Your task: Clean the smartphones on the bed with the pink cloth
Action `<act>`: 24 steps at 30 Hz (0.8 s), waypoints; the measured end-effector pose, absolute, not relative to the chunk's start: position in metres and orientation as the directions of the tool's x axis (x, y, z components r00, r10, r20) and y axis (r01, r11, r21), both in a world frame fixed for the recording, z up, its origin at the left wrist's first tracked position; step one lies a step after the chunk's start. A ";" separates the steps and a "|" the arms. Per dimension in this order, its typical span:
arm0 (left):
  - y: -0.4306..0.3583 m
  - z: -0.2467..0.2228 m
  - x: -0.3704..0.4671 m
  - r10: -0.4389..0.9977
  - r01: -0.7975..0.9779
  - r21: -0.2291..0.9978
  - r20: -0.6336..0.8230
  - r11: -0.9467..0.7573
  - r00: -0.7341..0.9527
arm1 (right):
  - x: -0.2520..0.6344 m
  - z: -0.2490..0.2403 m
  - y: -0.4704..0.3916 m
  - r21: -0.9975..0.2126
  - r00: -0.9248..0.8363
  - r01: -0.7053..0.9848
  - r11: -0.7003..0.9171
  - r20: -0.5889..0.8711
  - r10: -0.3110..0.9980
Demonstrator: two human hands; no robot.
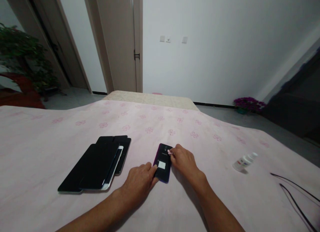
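Left hand (139,180) grips a dark phone (163,158) by the edge; right hand (184,161) pinches a pink scrap (170,152) on its back.

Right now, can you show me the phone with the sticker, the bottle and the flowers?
Phone (164,158), head view: its dark back.
Bottle (243,162), head view: its label.
Flowers (248,104), head view: purple blossoms.
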State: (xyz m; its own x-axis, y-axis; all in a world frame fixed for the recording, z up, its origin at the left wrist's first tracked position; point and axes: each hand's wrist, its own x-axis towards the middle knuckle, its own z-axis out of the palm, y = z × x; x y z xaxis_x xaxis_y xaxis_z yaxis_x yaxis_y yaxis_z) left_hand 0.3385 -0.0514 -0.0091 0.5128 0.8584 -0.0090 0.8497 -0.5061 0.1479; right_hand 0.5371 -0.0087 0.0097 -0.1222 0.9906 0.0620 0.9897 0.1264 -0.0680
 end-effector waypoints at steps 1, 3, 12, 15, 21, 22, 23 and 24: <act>-0.051 -0.009 0.338 0.859 0.851 0.147 -0.012 -0.505 0.512 | 0.537 0.011 -0.009 -0.067 -0.124 0.990 0.128 0.053 0.991; -0.051 -0.009 0.338 0.861 0.854 0.146 -0.021 -0.500 0.508 | 0.538 0.014 -0.010 -0.066 -0.137 0.988 0.139 0.031 0.990; -0.052 -0.008 0.338 0.864 0.855 0.172 -0.034 -0.490 0.502 | 0.540 0.010 -0.008 -0.119 -0.112 0.985 0.121 0.081 0.990; -0.053 -0.008 0.338 0.864 0.854 0.175 -0.034 -0.489 0.502 | 0.540 0.007 -0.007 -0.132 -0.105 0.984 0.117 0.094 0.990; -0.052 -0.008 0.338 0.862 0.853 0.169 -0.030 -0.494 0.506 | 0.540 0.010 -0.009 -0.190 -0.240 0.950 0.246 0.056 0.969; -0.052 -0.009 0.338 0.863 0.853 0.170 -0.031 -0.493 0.505 | 0.540 0.009 -0.009 -0.202 -0.242 0.947 0.250 0.064 0.968; -0.052 -0.009 0.339 0.862 0.852 0.172 -0.031 -0.494 0.506 | 0.539 0.009 -0.009 -0.208 -0.230 0.948 0.241 0.075 0.970; -0.052 -0.010 0.339 0.862 0.853 0.173 -0.031 -0.493 0.505 | 0.538 0.008 -0.008 -0.208 -0.211 0.952 0.224 0.085 0.974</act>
